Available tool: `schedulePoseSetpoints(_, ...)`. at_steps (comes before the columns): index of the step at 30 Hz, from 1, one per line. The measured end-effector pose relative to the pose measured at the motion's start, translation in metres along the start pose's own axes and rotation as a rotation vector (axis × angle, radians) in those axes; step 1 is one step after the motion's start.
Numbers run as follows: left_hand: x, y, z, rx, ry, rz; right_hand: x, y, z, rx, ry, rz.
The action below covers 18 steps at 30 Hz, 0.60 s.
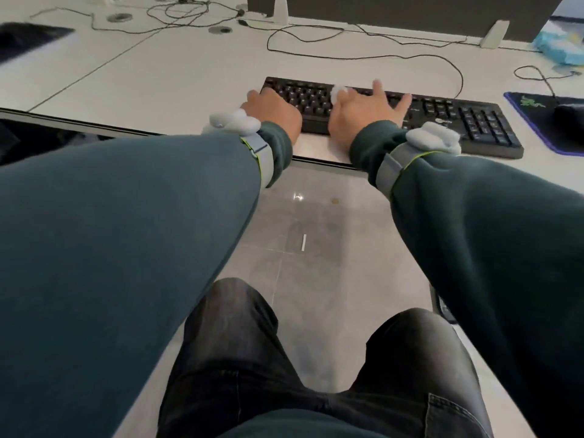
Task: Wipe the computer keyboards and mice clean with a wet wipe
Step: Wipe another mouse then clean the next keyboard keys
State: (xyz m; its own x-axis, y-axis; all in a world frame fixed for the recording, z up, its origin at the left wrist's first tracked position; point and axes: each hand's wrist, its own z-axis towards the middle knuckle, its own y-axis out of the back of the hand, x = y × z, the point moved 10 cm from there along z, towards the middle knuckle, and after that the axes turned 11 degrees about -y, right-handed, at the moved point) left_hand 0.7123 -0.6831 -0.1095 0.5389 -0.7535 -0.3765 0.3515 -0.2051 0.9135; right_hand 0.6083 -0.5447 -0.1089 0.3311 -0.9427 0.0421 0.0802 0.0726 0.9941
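left hand (pixel 271 113) curled round 9 o'clock end of black keyboard (pixel 458 121), right hand (pixel 363 113) spread flat, pressing wet wipe (pixel 338 91) on keys, mouse (pixel 570 118) at 3 o'clock

both hands reached forward, side by side just above centre frame
your left hand (pixel 271 113) lies knuckles up, its fingers bent down and out of sight, so its grip can't be read. your right hand (pixel 363 115), just right of it, lies palm down with fingers splayed forward. your left forearm (pixel 126 216) and right forearm (pixel 493 222) run in from the lower corners, converging.
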Motion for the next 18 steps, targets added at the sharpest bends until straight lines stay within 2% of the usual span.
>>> schedulePoseSetpoints(2, 0.001, -0.002, 0.003, -0.014, 0.032, 0.007, -0.009, -0.001, 0.009, 0.045, -0.076, 0.041)
schedulePoseSetpoints(5, -0.004, -0.003, 0.016, -0.039, 0.034, 0.058, 0.029, -0.007, 0.014, 0.093, 0.079, 0.084)
schedulePoseSetpoints(7, -0.005, -0.001, 0.033, -0.041, 0.006, 0.087, 0.047, -0.009, 0.024, 0.114, 0.118, 0.102)
schedulePoseSetpoints(14, -0.012, -0.019, 0.086, -0.002, -0.030, 0.089, 0.049, -0.013, 0.072, 0.045, 0.158, 0.111)
schedulePoseSetpoints(18, -0.017, -0.020, 0.089, 0.031, -0.090, 0.096, 0.045, -0.016, 0.070, 0.107, 0.120, 0.129)
